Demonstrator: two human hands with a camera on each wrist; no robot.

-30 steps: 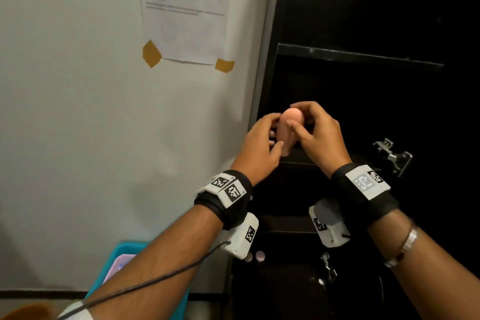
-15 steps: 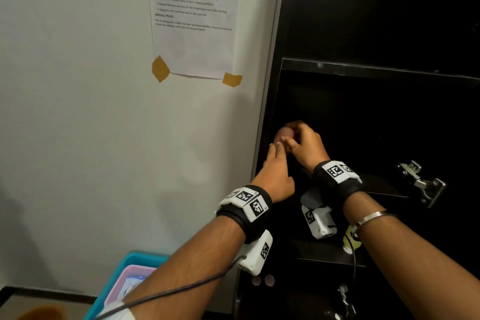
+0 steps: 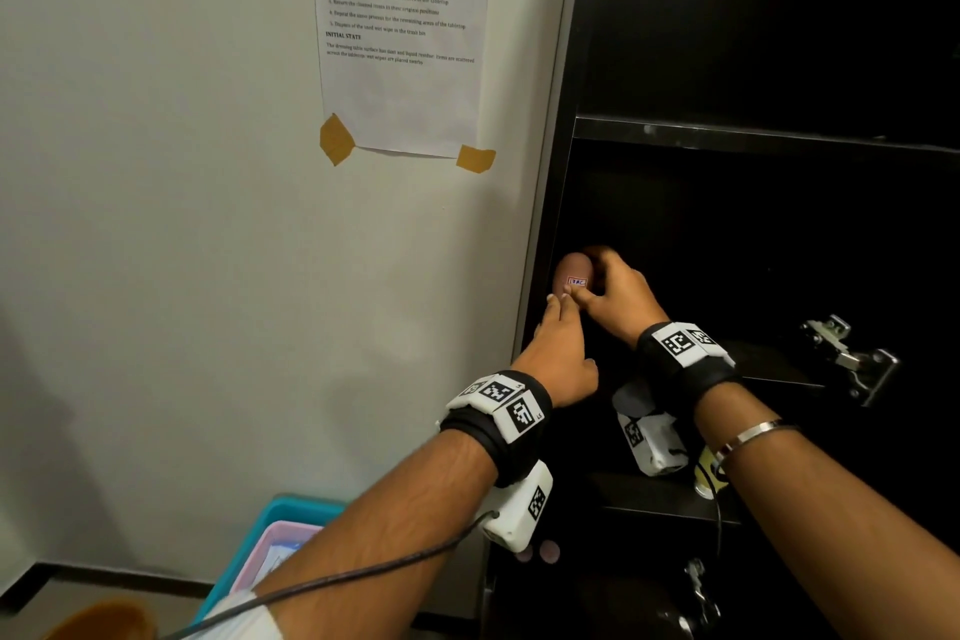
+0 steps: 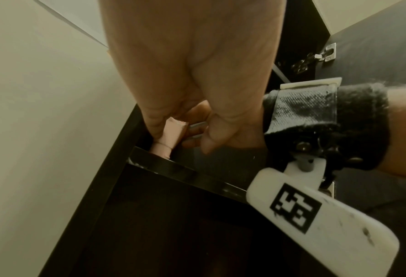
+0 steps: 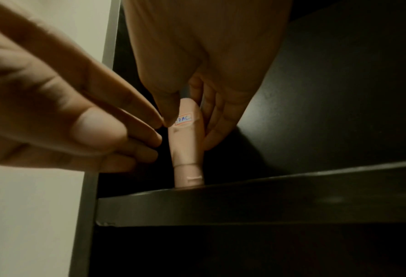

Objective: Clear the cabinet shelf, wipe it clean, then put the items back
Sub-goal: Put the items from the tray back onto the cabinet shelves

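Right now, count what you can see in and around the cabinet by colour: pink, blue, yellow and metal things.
Pink: 2, the tube on the shelf and the tray in the bin
Blue: 1, the bin
Yellow: 1, a partly hidden item on a lower shelf
Metal: 1, the hinge
Total: 5

Right hand (image 3: 618, 299) pinching with curled fingers; left hand (image 3: 558, 353) straight-fingered, both arms outstretched.

A pale wall (image 3: 182, 224) carries a taped paper (image 3: 400, 42); right of it stands a dark cabinet (image 3: 753, 42).
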